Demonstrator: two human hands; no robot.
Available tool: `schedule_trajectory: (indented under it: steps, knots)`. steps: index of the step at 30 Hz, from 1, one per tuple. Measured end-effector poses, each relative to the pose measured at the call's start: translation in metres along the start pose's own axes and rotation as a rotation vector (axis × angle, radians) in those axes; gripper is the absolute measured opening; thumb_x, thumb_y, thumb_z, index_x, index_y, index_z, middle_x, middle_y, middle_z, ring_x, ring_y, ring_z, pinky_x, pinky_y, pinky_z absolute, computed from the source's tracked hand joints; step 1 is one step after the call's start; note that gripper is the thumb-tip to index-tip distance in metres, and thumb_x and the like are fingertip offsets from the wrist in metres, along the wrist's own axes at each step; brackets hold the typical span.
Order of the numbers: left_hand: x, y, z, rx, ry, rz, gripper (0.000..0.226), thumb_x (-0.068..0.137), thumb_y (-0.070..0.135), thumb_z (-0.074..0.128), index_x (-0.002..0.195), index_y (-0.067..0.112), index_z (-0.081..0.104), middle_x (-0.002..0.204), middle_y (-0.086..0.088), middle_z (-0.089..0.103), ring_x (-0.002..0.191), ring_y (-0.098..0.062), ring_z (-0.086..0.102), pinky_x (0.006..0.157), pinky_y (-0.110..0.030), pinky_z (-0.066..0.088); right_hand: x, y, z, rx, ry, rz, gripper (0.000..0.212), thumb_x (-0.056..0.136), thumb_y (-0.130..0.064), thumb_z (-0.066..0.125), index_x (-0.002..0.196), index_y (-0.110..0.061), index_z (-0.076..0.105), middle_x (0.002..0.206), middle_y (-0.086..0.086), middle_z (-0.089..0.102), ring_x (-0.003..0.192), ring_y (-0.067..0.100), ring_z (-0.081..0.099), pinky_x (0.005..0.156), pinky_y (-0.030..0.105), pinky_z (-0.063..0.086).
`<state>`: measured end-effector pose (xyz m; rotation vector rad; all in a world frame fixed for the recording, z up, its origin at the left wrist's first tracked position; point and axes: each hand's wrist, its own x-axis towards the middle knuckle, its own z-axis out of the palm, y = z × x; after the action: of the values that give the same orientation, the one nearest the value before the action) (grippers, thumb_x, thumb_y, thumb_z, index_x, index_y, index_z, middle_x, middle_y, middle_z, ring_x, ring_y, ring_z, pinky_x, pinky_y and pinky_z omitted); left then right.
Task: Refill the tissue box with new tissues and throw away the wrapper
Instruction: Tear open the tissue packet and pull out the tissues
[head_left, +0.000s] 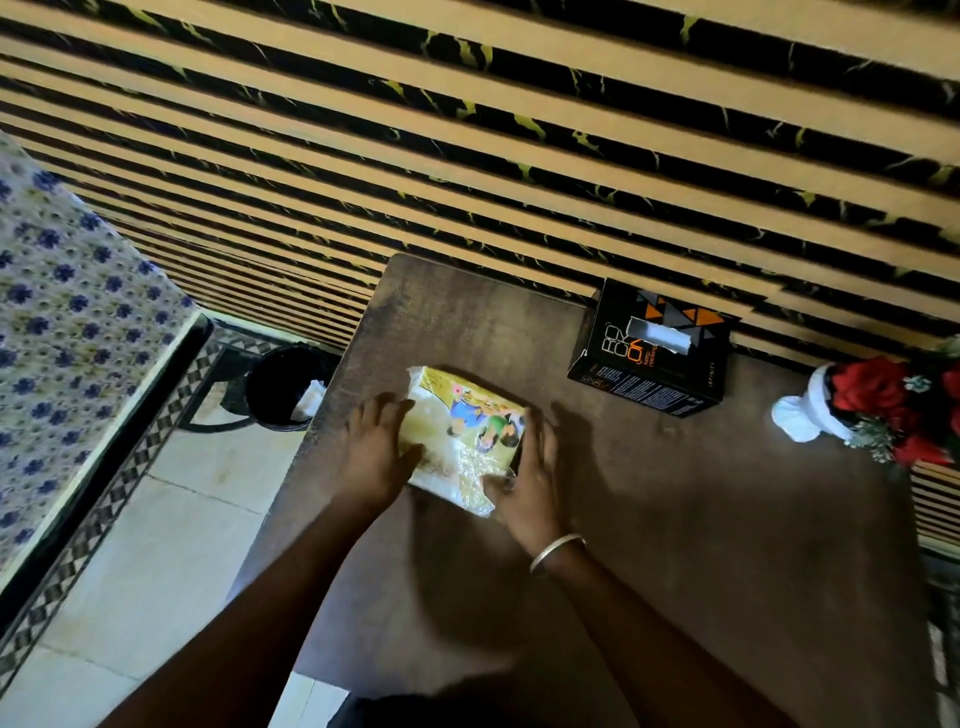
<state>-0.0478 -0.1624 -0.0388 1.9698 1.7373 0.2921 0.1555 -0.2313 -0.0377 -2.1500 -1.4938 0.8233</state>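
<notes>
A yellow plastic-wrapped pack of tissues (462, 431) with a cartoon print lies on the dark brown table (675, 519). My left hand (376, 447) presses against the pack's left side, fingers spread. My right hand (530, 483) grips its right near corner, a silver bangle on the wrist. A black tissue box (652, 351) with orange triangles stands at the table's far edge against the wall, a rectangular slot open in its top.
A black waste bin (285, 387) with something white inside stands on the tiled floor left of the table. A white vase of red flowers (883, 410) sits at the table's right. A bed with a blue-flowered cover (67, 322) fills the left side. A striped wall runs behind.
</notes>
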Motion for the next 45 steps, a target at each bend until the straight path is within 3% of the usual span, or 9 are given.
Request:
schedule_trajectory:
  steps: [4, 11, 17, 21, 27, 37, 40, 43, 45]
  knots:
    - [0.002, 0.028, -0.001, 0.257, -0.202, 0.097, 0.067, 0.079, 0.041, 0.072, 0.139, 0.022, 0.05, 0.139, -0.007, 0.053, 0.132, -0.032, 0.04, 0.111, -0.045, 0.025, 0.01, -0.012, -0.005, -0.325, -0.247, -0.318, 0.076, 0.08, -0.041, 0.069, 0.147, -0.018, 0.041, 0.161, 0.009, 0.024, 0.148, 0.031, 0.023, 0.119, 0.044, 0.027]
    - [0.011, 0.052, -0.007, 0.409, -0.314, -0.017, 0.034, 0.082, 0.026, 0.068, 0.116, 0.022, 0.061, 0.121, -0.003, 0.061, 0.13, -0.029, 0.042, 0.112, -0.05, 0.021, 0.012, -0.027, -0.002, -0.352, -0.451, -0.177, 0.086, 0.085, -0.054, 0.063, 0.154, -0.02, 0.026, 0.165, 0.004, 0.007, 0.152, 0.026, 0.011, 0.123, 0.035, 0.015]
    - [0.011, 0.041, 0.001, 0.183, -0.279, -0.07, 0.032, 0.078, 0.012, 0.066, 0.106, 0.027, 0.069, 0.112, 0.001, 0.066, 0.122, -0.022, 0.047, 0.095, -0.039, 0.026, 0.014, -0.034, -0.006, -0.319, -0.469, -0.156, 0.09, 0.082, -0.053, 0.067, 0.154, -0.024, 0.021, 0.163, 0.004, 0.013, 0.151, 0.022, 0.012, 0.121, 0.033, 0.014]
    - [0.009, 0.029, 0.003, -0.056, -0.284, -0.113, 0.038, 0.072, 0.003, 0.062, 0.1, 0.026, 0.075, 0.106, -0.004, 0.071, 0.111, -0.026, 0.06, 0.098, -0.039, 0.044, 0.017, -0.044, -0.009, -0.288, -0.51, -0.131, 0.092, 0.084, -0.049, 0.067, 0.156, -0.028, 0.014, 0.162, 0.004, 0.015, 0.15, 0.023, 0.013, 0.121, 0.033, 0.015]
    - [0.002, 0.022, -0.001, -0.115, -0.282, -0.054, 0.05, 0.074, -0.004, 0.051, 0.107, 0.023, 0.077, 0.111, -0.004, 0.074, 0.105, -0.025, 0.067, 0.094, -0.036, 0.051, 0.028, -0.054, -0.014, -0.439, -0.619, -0.091, 0.088, 0.085, -0.047, 0.065, 0.156, -0.03, 0.016, 0.164, 0.005, 0.005, 0.152, 0.025, 0.007, 0.122, 0.034, 0.012]
    - [0.001, 0.021, -0.003, -0.266, -0.296, -0.1, 0.046, 0.079, -0.012, 0.046, 0.101, 0.011, 0.079, 0.106, -0.012, 0.076, 0.094, -0.029, 0.069, 0.072, -0.024, 0.045, 0.031, -0.051, -0.012, -0.455, -0.629, -0.073, 0.088, 0.08, -0.043, 0.068, 0.154, -0.033, 0.022, 0.162, 0.003, 0.009, 0.15, 0.026, 0.01, 0.122, 0.035, 0.016]
    - [0.001, 0.02, -0.002, -0.272, -0.306, -0.112, 0.047, 0.077, -0.011, 0.046, 0.093, 0.017, 0.081, 0.103, -0.009, 0.077, 0.093, -0.028, 0.068, 0.077, -0.028, 0.05, 0.032, -0.052, -0.012, -0.431, -0.627, -0.04, 0.085, 0.079, -0.044, 0.068, 0.153, -0.034, 0.027, 0.161, 0.0, 0.011, 0.149, 0.026, 0.013, 0.122, 0.036, 0.018]
    - [0.004, 0.012, 0.004, -0.269, -0.29, -0.142, 0.044, 0.067, 0.007, 0.043, 0.068, 0.041, 0.071, 0.091, 0.004, 0.076, 0.091, -0.023, 0.069, 0.09, -0.048, 0.051, 0.035, -0.053, -0.011, -0.422, -0.64, -0.009, 0.08, 0.08, -0.046, 0.066, 0.151, -0.037, 0.03, 0.159, -0.002, 0.014, 0.148, 0.025, 0.015, 0.122, 0.035, 0.017]
    - [0.004, 0.02, 0.001, -0.278, -0.311, -0.161, 0.039, 0.07, 0.011, 0.048, 0.077, 0.038, 0.075, 0.098, 0.003, 0.077, 0.099, -0.022, 0.068, 0.094, -0.042, 0.051, 0.039, -0.053, -0.01, -0.423, -0.655, 0.009, 0.076, 0.083, -0.046, 0.063, 0.151, -0.037, 0.03, 0.158, -0.002, 0.014, 0.147, 0.026, 0.014, 0.122, 0.034, 0.014]
